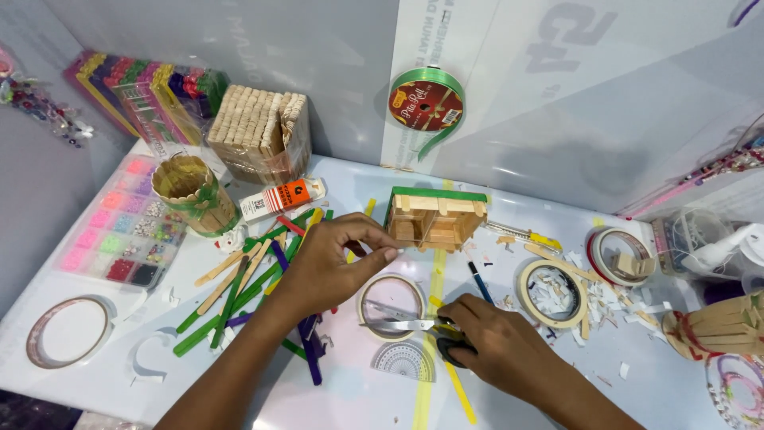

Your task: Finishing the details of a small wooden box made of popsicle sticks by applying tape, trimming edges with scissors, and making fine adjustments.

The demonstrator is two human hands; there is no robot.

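Left hand [330, 267] pinching a small stick piece beside the little stick house [436, 219], right hand [497, 342] closed on black-handled scissors [414, 325] over a tape roll [390, 305] — coloured craft sticks [247, 291] scattered on the white bench [350, 398], green ribbon spool [426, 103] behind

A green ribbon spool [427, 102] hangs on the wall at the top centre. At upper left stand a wrapped block of plain wooden sticks [259, 127] and packs of coloured sticks [143, 91]. A clear compartment box of pink and green beads [119, 231] lies at left on the white worktop [358, 398], a clear tape roll [68, 330] below it. A masking tape ring [551, 293] holding paper scraps sits at right.
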